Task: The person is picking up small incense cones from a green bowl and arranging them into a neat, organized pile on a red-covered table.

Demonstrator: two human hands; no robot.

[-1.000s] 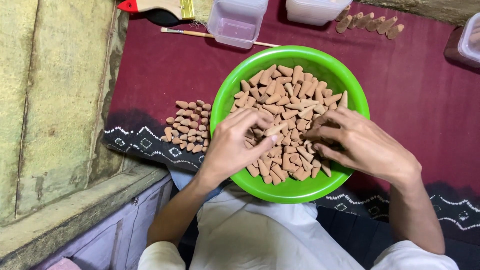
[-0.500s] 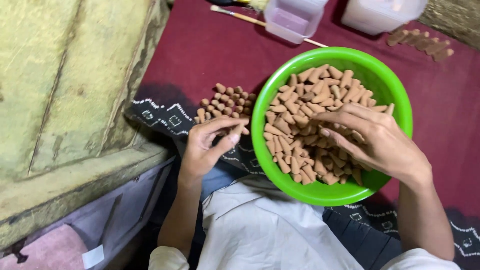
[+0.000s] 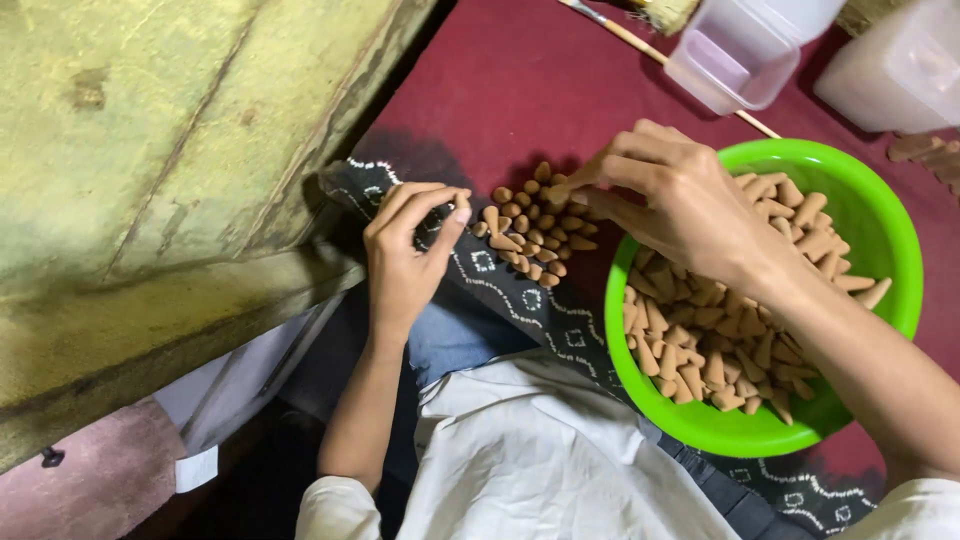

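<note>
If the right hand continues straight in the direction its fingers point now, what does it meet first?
Most likely the small heap of brown cone-shaped pieces on the dark red cloth. The right hand points left, its fingertips at the heap's upper edge; height above it is unclear.

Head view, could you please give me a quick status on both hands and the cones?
Left hand pinching one cone. Right hand fingertips at the cone pile on the maroon cloth. Green bowl holds more. Nothing in the way.
</note>
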